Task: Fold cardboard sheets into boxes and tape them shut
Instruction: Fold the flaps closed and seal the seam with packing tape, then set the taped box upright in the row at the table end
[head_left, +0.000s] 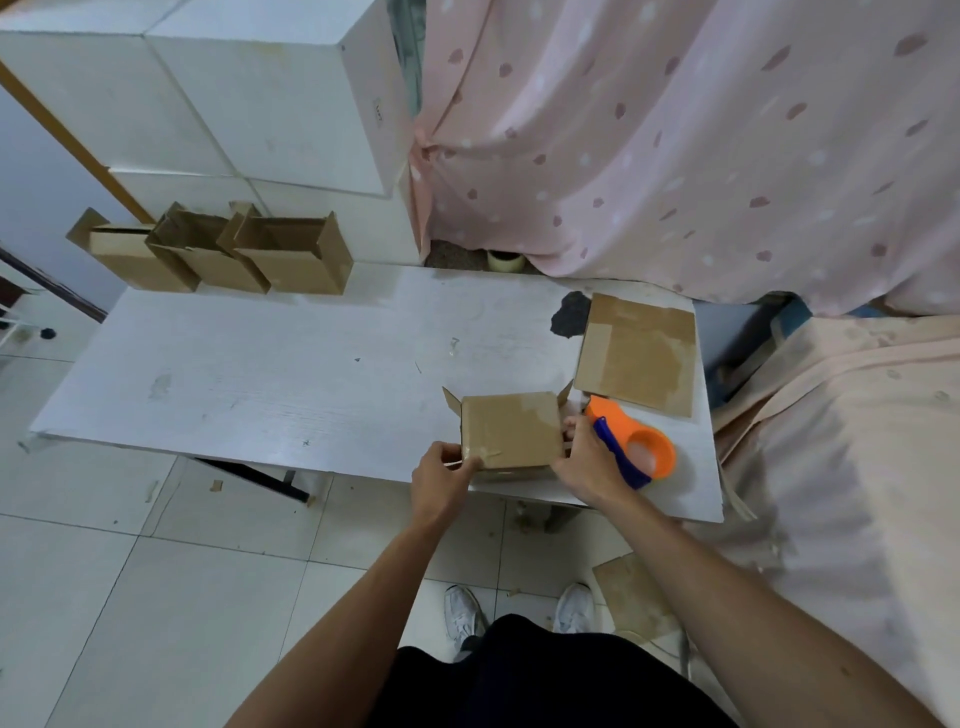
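Thumb and fingers of the left grip (441, 472) pinch the near left corner of the small box (511, 431); the right grip (584, 462) clamps its right side. The box sits at the desk's (260, 374) near edge, end flaps sticking out. Just beside the right grip lies an orange tape dispenser (647, 447), between it and a flat cardboard sheet (639, 353). Well apart, three open boxes (218, 254) line the far left edge, white blocks (234, 104) behind them, a pink curtain (675, 130) to their right
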